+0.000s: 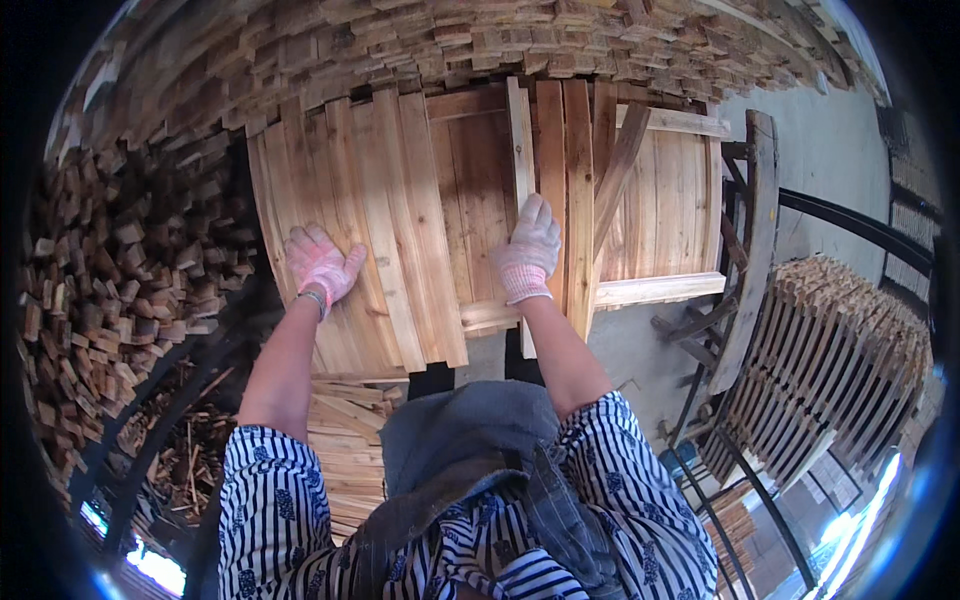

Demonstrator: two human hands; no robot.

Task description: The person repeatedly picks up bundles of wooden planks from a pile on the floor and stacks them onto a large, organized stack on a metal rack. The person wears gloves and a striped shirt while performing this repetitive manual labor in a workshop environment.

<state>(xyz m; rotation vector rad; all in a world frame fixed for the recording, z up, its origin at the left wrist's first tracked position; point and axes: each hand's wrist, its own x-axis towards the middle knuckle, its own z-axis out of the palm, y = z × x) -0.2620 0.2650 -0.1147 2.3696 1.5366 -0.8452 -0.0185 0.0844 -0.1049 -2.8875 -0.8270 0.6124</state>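
My left hand, in a pale pinkish work glove, lies flat with fingers spread on a row of light wooden boards set side by side. My right hand, gloved too, is closed over a narrow wooden slat that runs away from me. Its thumb is on the slat's left side and the fingers are close together. Beneath lies a wooden panel with crosspieces. Just right of my right hand are reddish boards and a slanting strip.
Stacked boards rise along the far side, and a heap of board ends is at left. A dark timber stand borders the panel's right end. Further right is a bundle of slats. More boards lie below, near me.
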